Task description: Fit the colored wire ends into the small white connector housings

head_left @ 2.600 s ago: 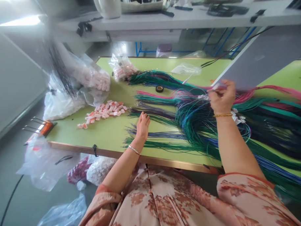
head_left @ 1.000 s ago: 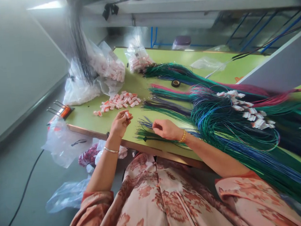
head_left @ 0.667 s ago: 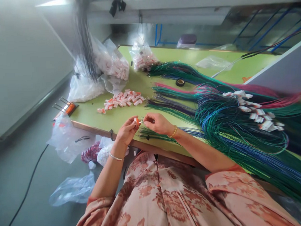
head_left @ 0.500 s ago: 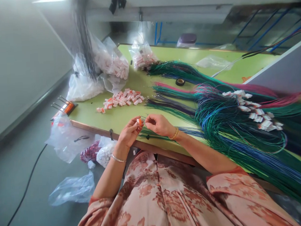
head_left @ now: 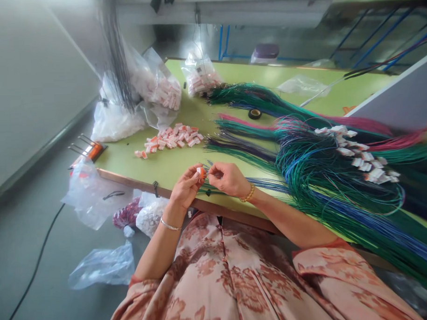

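Note:
Over the front of the green table, my left hand pinches a small white-and-orange connector housing between thumb and fingers. My right hand is closed in a pinch just right of the housing; a thin wire end seems to be in its fingertips, though the fingers mostly hide it. Beyond my left hand lies a loose pile of white-and-orange connector housings. Bundles of green and blue wires spread to the right of my right hand, and a cluster of white connectors sits on them.
Clear bags of housings stand at the back left, near hanging dark wires. A black tape roll lies among the wires. An orange pronged tool sits at the left corner. Plastic bags lie on the floor.
My hands have stayed close together over the table edge, moving very slightly right. The housing is still in my left hand, and the camera view has shifted a little.

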Demonstrator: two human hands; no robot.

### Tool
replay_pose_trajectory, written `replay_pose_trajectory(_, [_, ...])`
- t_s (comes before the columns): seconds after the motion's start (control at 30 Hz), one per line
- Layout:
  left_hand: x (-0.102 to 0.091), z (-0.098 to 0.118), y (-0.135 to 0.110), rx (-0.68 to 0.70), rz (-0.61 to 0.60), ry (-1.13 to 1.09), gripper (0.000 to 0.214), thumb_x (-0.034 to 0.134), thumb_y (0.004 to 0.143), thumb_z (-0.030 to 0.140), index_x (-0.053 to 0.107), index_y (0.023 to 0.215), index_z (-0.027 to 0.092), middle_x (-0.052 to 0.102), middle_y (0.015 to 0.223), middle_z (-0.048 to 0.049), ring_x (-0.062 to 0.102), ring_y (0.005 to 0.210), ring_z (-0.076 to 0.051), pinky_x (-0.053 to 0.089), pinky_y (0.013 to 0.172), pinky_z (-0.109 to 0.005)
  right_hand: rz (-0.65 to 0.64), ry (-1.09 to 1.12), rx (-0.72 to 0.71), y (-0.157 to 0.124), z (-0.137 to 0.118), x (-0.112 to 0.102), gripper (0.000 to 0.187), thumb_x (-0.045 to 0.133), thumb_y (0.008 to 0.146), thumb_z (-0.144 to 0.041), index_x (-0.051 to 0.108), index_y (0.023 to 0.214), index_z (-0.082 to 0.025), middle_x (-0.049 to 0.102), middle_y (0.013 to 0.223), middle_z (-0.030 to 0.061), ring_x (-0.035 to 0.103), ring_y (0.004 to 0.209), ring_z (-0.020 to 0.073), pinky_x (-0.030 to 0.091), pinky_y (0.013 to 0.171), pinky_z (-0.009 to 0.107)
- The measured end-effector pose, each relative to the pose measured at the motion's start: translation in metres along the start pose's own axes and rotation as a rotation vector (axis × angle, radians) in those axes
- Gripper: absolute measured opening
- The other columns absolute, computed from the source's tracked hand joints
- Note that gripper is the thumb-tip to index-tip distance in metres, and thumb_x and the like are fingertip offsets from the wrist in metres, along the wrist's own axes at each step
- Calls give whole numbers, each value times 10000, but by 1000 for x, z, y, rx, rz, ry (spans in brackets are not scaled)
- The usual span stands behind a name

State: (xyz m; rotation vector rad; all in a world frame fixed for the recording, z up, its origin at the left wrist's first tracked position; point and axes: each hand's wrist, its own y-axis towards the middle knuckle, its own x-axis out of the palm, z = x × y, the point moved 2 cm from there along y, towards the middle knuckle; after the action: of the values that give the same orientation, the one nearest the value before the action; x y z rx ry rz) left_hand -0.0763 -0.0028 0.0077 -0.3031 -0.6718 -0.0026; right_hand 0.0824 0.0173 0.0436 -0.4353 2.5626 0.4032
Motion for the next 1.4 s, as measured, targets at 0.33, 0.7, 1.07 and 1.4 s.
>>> replay_pose_trajectory(0.33, [9, -13, -3, 200, 162, 160, 368, 868, 595, 323, 706, 873, 145, 710, 793, -34, 618, 694, -95, 488, 684, -225, 0, 135, 62, -1, 13, 12, 172, 566, 741, -321, 565, 680, -161, 574, 593, -8, 455, 530, 82, 371, 525, 196])
replay_pose_trajectory(0.7, [17, -12, 0, 219, 169, 140, 369, 861, 596, 324, 703, 879, 147, 696, 779, -28, 604, 685, -88, 458, 644, -212, -37, 134, 38, -1, 14, 4, 200, 549, 791, -339, 598, 750, -150, 581, 640, -7, 426, 557, 84, 348, 545, 203])
replay_pose_trajectory(1.07, [21, -14, -7, 225, 212, 272, 379, 857, 590, 362, 702, 858, 145, 702, 776, -38, 607, 694, -105, 454, 649, -232, -56, 144, 65, -12, 21, 11, 169, 523, 754, -321, 530, 691, -165, 516, 597, -29, 381, 543, 80, 310, 527, 210])
replay_pose_trajectory(1.4, [21, -21, -7, 223, 212, 243, 372, 850, 603, 358, 683, 854, 141, 690, 750, -26, 615, 679, -100, 473, 658, -229, -58, 213, 116, -10, 22, 11, 192, 526, 725, -354, 501, 660, -175, 477, 582, -39, 367, 547, 79, 309, 525, 207])
